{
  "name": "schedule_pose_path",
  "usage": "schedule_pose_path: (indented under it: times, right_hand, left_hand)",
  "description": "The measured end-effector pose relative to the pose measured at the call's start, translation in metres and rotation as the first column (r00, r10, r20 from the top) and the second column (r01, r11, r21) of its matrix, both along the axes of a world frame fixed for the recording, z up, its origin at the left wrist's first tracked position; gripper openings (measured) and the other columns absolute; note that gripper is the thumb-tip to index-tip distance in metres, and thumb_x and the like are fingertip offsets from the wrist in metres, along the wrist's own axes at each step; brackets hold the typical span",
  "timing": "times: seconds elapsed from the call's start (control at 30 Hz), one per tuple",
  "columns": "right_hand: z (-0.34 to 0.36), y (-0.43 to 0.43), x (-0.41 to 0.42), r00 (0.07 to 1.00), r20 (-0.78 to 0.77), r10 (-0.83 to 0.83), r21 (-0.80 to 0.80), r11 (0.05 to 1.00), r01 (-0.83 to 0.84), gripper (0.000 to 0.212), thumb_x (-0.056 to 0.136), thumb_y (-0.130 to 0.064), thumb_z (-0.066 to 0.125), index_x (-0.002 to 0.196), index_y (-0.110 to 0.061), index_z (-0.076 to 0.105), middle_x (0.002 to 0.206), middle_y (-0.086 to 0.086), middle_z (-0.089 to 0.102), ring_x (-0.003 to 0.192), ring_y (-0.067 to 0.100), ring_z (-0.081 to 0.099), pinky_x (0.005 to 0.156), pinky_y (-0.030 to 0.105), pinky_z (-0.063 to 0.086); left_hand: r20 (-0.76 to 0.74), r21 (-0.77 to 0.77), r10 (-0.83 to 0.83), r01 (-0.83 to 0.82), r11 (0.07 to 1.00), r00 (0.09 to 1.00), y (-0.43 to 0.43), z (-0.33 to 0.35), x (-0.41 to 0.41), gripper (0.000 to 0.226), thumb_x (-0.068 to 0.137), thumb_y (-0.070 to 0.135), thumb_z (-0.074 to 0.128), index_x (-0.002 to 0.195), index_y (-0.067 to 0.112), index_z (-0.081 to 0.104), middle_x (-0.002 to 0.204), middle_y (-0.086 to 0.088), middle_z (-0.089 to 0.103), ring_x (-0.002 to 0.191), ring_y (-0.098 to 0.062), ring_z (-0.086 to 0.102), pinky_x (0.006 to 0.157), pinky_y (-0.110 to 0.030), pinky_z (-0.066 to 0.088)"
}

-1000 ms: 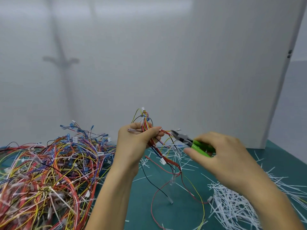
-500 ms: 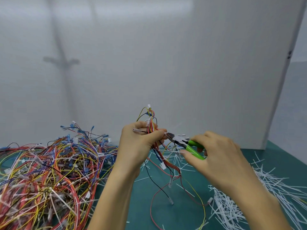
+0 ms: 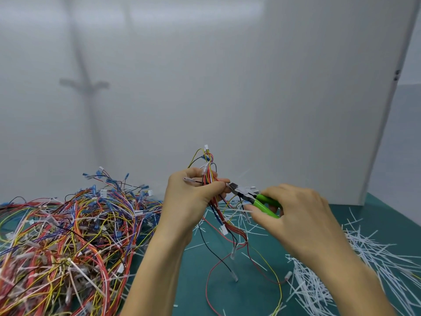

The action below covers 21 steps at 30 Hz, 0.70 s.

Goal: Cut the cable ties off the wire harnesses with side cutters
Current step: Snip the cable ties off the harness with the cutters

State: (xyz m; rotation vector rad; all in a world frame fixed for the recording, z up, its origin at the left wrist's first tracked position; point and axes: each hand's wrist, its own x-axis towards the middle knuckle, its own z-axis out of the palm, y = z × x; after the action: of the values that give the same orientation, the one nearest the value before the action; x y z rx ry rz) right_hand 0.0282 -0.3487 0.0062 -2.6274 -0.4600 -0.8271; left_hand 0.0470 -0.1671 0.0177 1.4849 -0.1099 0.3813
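My left hand (image 3: 191, 197) grips a wire harness (image 3: 209, 165) of red, yellow and black wires upright above the table; its loose ends with white connectors hang down to the green mat. My right hand (image 3: 296, 215) holds green-handled side cutters (image 3: 252, 197), fingers curled round the handles. The dark jaws point left and their tips touch the bundle right beside my left thumb. Whether a cable tie sits between the jaws is hidden.
A big tangled heap of coloured harnesses (image 3: 63, 236) covers the left of the green mat (image 3: 196, 290). Several cut white cable ties (image 3: 355, 265) lie scattered at the right. A white panel (image 3: 273, 87) stands close behind.
My right hand has brought the cutters leftward until the jaw tips reach the bundle. My left hand has lifted the harness slightly.
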Motion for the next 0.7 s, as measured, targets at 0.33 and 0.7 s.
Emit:
schedule_pose_path:
  times: [0.33, 0.7]
  right_hand:
    - [0.002, -0.003, -0.001, 0.998, -0.069, 0.014, 0.086, 0.996, -0.008, 0.049, 0.079, -0.068, 0.050, 0.059, -0.023, 0.054, 0.048, 0.000, 0.039, 0.051, 0.013, 0.037, 0.052, 0.016, 0.028]
    - [0.004, 0.002, 0.001, 0.957, -0.201, 0.212, 0.658, 0.752, -0.028, 0.043, 0.084, -0.058, 0.061, 0.069, -0.019, 0.072, 0.063, -0.002, 0.069, 0.054, 0.015, 0.066, 0.065, 0.042, 0.055]
  left_hand:
    - [-0.023, -0.072, -0.068, 0.067, 0.995, 0.997, 0.000, -0.001, 0.001, 0.015, 0.079, -0.010, 0.070, 0.093, -0.007, 0.065, 0.079, -0.014, 0.076, 0.063, -0.020, 0.071, 0.066, -0.026, 0.061]
    - [-0.165, -0.121, -0.258, 0.240, 0.963, 0.952, 0.021, -0.001, 0.002, 0.040, 0.086, 0.008, 0.067, 0.124, 0.021, 0.063, 0.107, -0.007, 0.070, 0.097, -0.022, 0.068, 0.093, -0.044, 0.055]
